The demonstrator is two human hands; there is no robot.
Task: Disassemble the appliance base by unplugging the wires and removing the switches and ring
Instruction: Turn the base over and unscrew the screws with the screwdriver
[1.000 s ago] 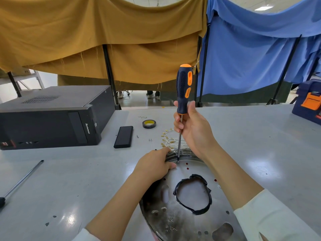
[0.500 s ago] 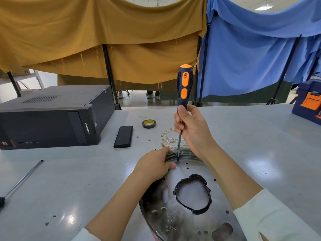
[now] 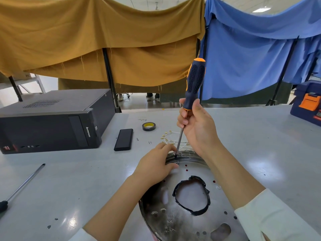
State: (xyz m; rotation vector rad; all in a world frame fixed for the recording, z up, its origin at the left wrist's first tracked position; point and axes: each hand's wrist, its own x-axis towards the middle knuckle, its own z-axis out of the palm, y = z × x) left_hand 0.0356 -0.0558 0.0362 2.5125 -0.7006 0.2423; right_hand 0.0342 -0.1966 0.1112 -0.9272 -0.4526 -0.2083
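Observation:
A round shiny metal appliance base (image 3: 175, 221) lies on the grey table in front of me, with a central hole edged in black tape (image 3: 191, 195). My left hand (image 3: 154, 164) grips the base's far rim, fingers curled over the edge. My right hand (image 3: 198, 129) holds a black and orange screwdriver (image 3: 194, 82) upright by the bottom of its handle and shaft. The tip sits on the far rim, right beside my left fingers. White wires with brass terminals (image 3: 168, 138) lie on the table just beyond the base.
A black computer case (image 3: 52, 120) stands at the left. A black phone-sized block (image 3: 123, 139), a roll of tape (image 3: 149, 126) and small screws (image 3: 149, 142) lie behind the base. A second screwdriver (image 3: 24, 185) lies at the left edge. A blue and orange toolbox (image 3: 309, 103) is far right.
The screwdriver handle has turned in my right hand and leans slightly more to the right. My left hand stays on the rim.

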